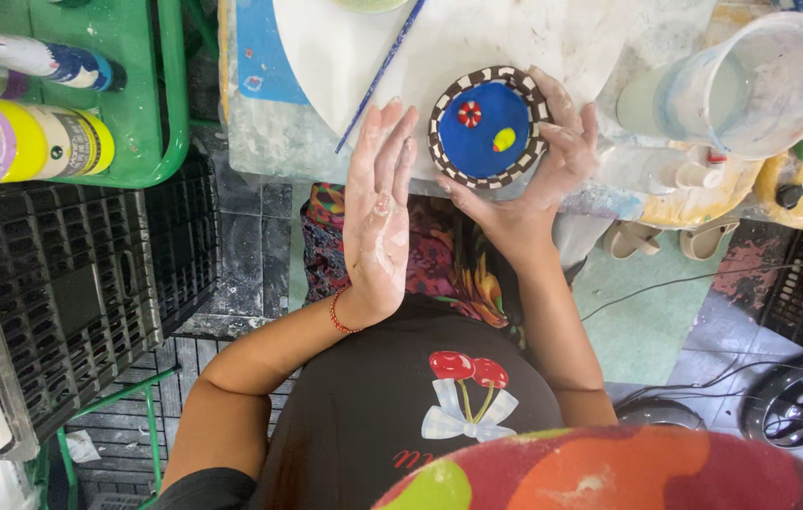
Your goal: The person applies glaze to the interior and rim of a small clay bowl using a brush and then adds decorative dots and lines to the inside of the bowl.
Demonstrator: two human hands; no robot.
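Note:
A small round dish (488,127) with a blue inside, a brown-and-white checked rim, a red flower and a yellow spot rests at the near edge of a white work surface (477,38). My right hand (543,165) cups the dish from its right and underside, fingers curled around the rim. My left hand (378,203) is held flat just left of the dish, palm facing it and smeared with white, holding nothing. A red bracelet circles that wrist. A thin blue-handled paintbrush (383,71) lies slanted on the surface just beyond my left fingertips.
A clear plastic cup (751,85) stands at the right on a yellow paint-stained tray (798,203). Paint bottles (52,142) lie in a green basket (151,113) at the left above black crates (80,283). Sandals (671,241) sit on the floor below.

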